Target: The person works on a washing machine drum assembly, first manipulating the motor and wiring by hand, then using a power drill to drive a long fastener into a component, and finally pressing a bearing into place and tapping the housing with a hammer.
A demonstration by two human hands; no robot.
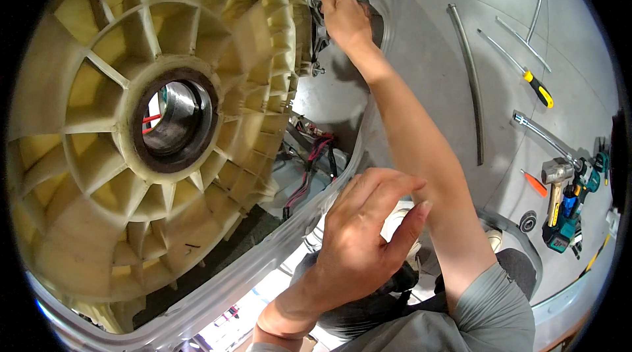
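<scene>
My right hand [345,18] is at the far top, beside the upper right edge of a cream plastic tub with radial ribs [99,233] and a round metal bearing hub at its centre. Its fingers are curled round a dark metal fitting [315,15], partly hidden, at the tub's edge. My left hand [365,233] is lower, near the grey cabinet edge [260,279], held above the crossing line of my right forearm's lower part, fingers loosely bent with thumb apart and nothing visible in them. Pink and black wires [309,171] lie inside the cabinet between tub and edge.
On the grey tiled floor at right lie a long hose [467,75], a T-handle tool [536,10], a yellow-handled screwdriver [538,89], an extension bar [546,135], a hammer [556,174], a teal drill [559,235], a small orange tool [534,182] and a round bearing [526,220].
</scene>
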